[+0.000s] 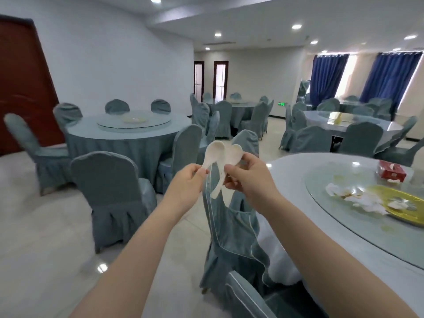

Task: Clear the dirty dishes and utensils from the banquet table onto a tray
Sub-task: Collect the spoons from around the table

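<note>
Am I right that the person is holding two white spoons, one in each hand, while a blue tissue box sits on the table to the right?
Nearly: the head view shows the tissue box is red, not blue. Otherwise correct: the left hand and right hand each hold a white spoon, and the box sits on the table to the right.

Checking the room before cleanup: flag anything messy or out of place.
Crumpled white napkins and food scraps litter the round glass turntable beside the yellow plate. A red tissue box sits askew. Two white ceramic soup spoons are held in the hands, off the table.
</note>
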